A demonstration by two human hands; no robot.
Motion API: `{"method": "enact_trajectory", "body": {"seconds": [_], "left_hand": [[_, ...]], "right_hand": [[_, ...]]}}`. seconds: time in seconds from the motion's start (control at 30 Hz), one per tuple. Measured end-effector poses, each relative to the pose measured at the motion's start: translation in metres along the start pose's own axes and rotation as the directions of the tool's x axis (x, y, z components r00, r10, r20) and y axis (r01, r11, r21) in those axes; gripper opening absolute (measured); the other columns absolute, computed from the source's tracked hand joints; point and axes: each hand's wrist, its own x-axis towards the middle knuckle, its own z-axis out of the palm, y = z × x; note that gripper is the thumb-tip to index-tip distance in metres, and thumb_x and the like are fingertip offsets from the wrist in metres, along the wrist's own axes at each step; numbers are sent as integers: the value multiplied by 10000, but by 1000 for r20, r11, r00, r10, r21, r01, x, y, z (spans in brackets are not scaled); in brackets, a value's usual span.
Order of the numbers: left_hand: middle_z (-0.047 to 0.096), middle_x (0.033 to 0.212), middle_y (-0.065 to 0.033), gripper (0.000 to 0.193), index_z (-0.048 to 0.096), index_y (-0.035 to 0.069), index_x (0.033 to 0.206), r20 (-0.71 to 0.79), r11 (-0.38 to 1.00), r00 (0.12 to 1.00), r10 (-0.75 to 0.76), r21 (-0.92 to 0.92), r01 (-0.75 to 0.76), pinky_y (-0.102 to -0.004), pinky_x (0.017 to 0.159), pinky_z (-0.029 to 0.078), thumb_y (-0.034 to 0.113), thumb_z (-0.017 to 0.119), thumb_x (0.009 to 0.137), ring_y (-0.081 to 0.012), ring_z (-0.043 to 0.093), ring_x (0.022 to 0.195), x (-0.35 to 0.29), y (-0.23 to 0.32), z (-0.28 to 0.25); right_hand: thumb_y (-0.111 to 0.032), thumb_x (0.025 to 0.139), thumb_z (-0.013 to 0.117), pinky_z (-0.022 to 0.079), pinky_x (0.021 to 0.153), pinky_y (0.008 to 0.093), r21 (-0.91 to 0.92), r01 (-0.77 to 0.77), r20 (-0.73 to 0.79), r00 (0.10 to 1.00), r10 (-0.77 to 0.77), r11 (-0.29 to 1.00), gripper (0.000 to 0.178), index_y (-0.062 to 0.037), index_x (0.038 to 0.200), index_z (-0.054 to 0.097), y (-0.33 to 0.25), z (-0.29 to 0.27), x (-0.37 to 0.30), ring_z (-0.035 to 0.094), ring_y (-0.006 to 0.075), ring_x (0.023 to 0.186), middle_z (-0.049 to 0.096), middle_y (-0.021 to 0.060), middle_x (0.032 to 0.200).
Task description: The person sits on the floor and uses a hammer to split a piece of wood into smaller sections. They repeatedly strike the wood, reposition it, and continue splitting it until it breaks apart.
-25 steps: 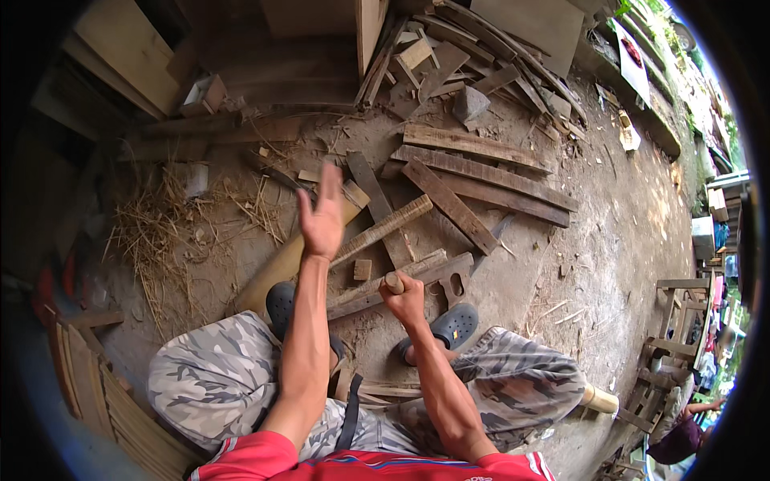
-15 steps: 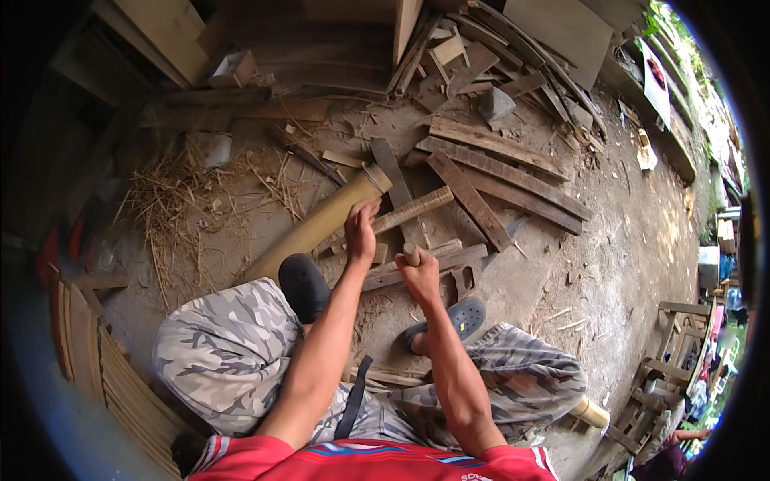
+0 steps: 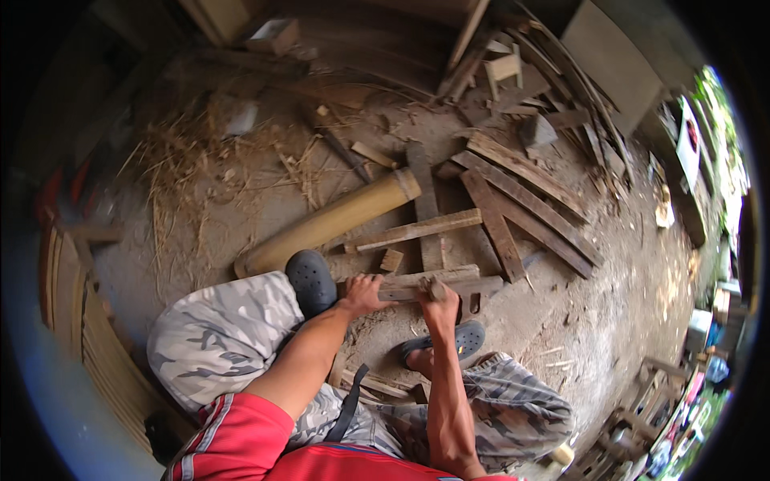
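Note:
Between my feet lies a long wooden block with a slotted, handle-like end (image 3: 484, 293), close beside a pale rough wood strip (image 3: 437, 274). My left hand (image 3: 365, 293) has its fingers curled over the block's left end. Nearer the slot, my right hand (image 3: 439, 309) is closed around a short round wooden stick (image 3: 436, 287), held over the block. The stick's lower part is hidden by the hand. Just beyond the left hand sits a small wood offcut (image 3: 391, 260). A squared wooden batten (image 3: 413, 230) lies farther off.
A thick bamboo pole (image 3: 329, 220) slants beyond my left shoe (image 3: 311, 280). Several dark planks (image 3: 525, 212) lie at the right, with a scrap-wood pile (image 3: 553, 112) behind. Straw (image 3: 192, 168) covers the ground far left. My right shoe (image 3: 465, 340) is near the block.
My left hand has come down from beside the bamboo pole onto the block's left end. My right hand, still holding the stick, has lowered toward the block. The view has shifted.

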Motion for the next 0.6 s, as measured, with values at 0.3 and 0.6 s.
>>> {"method": "enact_trajectory", "body": {"seconds": [0.3,0.6], "left_hand": [[606,1098,-196,837,570,18,1113,-71,1000,997,13,17,-12,-501,948,415,691,726,641,-361,550,1107,-4,13,-9],[563,1184,-192,914,544,5,1175,-32,993,995,-97,-71,95,-538,1012,362,685,757,604,-361,489,1197,-4,12,1]], "right_hand": [[-95,742,673,346,524,295,117,-27,6,1000,26,993,252,-24,643,452,-4,-9,-17,380,83,575,413,-20,570],[-239,886,678,349,559,255,156,-154,201,972,122,976,252,-35,796,560,-33,-29,-22,432,73,625,494,-33,665]]}}
